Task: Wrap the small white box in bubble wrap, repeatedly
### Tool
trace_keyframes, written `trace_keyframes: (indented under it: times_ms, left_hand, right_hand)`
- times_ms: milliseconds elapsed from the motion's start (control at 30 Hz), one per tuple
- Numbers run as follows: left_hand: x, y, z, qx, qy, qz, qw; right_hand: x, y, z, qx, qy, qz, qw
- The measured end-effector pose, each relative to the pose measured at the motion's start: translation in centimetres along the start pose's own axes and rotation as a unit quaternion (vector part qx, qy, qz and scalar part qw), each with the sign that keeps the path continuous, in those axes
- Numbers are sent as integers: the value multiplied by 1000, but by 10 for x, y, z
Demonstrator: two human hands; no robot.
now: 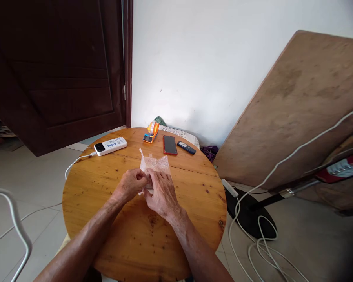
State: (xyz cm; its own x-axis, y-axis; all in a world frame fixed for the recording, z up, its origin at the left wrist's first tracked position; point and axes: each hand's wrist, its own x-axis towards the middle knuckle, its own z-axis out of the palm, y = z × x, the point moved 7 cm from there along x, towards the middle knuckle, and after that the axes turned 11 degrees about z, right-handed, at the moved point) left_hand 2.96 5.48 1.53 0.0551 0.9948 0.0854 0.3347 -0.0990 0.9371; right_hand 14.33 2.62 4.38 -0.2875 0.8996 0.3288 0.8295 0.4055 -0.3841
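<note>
Curling over the left part of a sheet of bubble wrap (pixel 159 161), the left hand (pixel 133 182) has its fingers bent in toward the thumb; whether a fold of the wrap is pinched between them, I cannot tell. Beside it, the right hand (pixel 162 192) is partly open: its fingers stretch forward over the wrap, close together, while the thumb stands apart from them, lower and to the left. The two hands meet or nearly meet at the fingertips, and what lies beneath them is mostly hidden.

The wrap rests around the middle of a round wooden desk (pixel 194 192), its far edge showing beyond the fingers. Farther back stand an orange tape dispenser (pixel 154 134), a red-edged phone (pixel 170 145) lying face up, and just right of that a small dark blue handset (pixel 186 147). To the left lies a white device (pixel 114 145) with a cable (pixel 79 158) plugged into its near end.
</note>
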Motion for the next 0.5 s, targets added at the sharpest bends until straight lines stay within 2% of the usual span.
trace_keyframes:
  times_ms: [67, 267, 333, 400, 500]
  left_hand:
    - [1, 6, 1, 50, -20, 41, 998]
    - [-7, 20, 4, 159, -136, 139, 968]
    - [-11, 21, 4, 196, -128, 168, 957]
    - [-15, 22, 5, 238, -89, 203, 946]
    - [-22, 27, 9, 297, -20, 286, 911]
  right_hand:
    - [-1, 2, -1, 15, -8, 1, 1000]
    - [-1, 12, -7, 68, -16, -14, 997]
    - [-1, 14, -8, 72, -8, -15, 997]
    - [-1, 14, -9, 73, 4, -18, 997]
    - [0, 18, -18, 79, 45, -16, 996]
